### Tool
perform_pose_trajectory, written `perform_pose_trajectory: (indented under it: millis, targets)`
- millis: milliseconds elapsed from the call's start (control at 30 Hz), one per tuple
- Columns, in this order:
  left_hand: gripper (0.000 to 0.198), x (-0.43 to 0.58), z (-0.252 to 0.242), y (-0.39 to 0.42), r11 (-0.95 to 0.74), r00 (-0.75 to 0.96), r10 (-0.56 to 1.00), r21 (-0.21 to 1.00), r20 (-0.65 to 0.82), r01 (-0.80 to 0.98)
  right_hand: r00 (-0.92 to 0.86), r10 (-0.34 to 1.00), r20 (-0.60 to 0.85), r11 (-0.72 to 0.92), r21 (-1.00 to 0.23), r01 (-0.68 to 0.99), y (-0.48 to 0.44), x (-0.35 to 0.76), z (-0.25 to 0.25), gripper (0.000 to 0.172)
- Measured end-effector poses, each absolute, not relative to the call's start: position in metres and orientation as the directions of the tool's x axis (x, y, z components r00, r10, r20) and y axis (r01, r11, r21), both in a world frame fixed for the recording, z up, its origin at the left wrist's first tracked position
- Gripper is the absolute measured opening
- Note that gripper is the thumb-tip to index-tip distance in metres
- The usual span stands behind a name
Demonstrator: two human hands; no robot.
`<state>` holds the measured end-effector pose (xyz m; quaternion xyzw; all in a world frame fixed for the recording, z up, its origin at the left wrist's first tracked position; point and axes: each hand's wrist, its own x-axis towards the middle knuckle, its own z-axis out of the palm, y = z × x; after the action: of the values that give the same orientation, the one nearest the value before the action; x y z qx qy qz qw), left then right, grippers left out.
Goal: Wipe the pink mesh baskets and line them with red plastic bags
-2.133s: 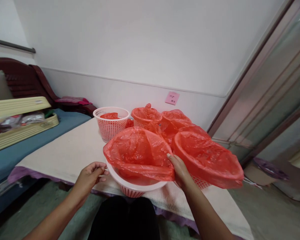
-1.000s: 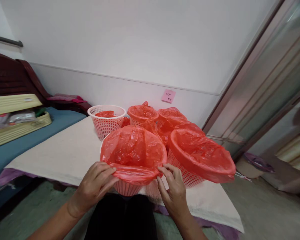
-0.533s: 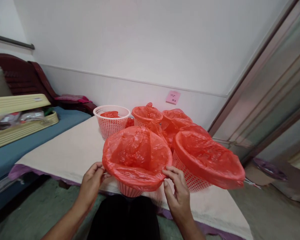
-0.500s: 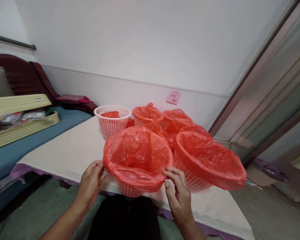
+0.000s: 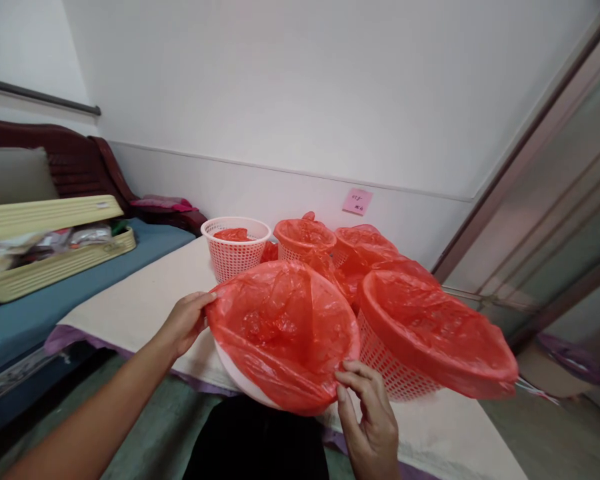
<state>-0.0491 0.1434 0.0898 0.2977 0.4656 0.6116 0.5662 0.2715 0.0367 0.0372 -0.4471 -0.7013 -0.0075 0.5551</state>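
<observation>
A white plastic basket [image 5: 235,372] lined with a red plastic bag [image 5: 285,333] is tilted toward me at the near edge of the table. My left hand [image 5: 185,321] grips the basket's left rim with the bag over it, fingers curled. My right hand [image 5: 370,417] pinches the bag's edge at the lower right rim. A second red-lined basket [image 5: 425,343] stands just to the right, touching the first.
Further back on the cream-covered table [image 5: 145,300] stand a white basket [image 5: 235,247] with a loose red bag inside and several more lined baskets [image 5: 305,239]. A yellow case [image 5: 50,257] lies open on the blue bed at left. A glass door frame [image 5: 530,200] runs along the right.
The basket has tipped toward me and its bag now covers more of the rim. My left hand moved up the left rim, my right hand down to the lower right edge.
</observation>
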Motion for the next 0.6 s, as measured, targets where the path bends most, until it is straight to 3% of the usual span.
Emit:
perform_pose_trajectory:
  millis: [333, 467, 600]
  targets:
    - [0.027, -0.051, 0.07, 0.143, 0.251, 0.047, 0.954, 0.698, -0.297, -0.67, 0.002, 0.607, 0.794, 0.617, -0.473, 0.629, 0.041, 0.272, 0.036, 0.015]
    - [0.029, -0.042, 0.07, 0.136, 0.242, 0.076, 0.961, 0.671, -0.268, -0.701, 0.001, 0.624, 0.782, 0.606, -0.485, 0.63, 0.042, 0.272, 0.036, 0.016]
    - [0.02, -0.041, 0.077, 0.111, 0.174, 0.004, 0.972, 0.706, -0.236, -0.686, -0.019, 0.639, 0.769, 0.601, -0.484, 0.636, 0.043, 0.276, 0.037, 0.017]
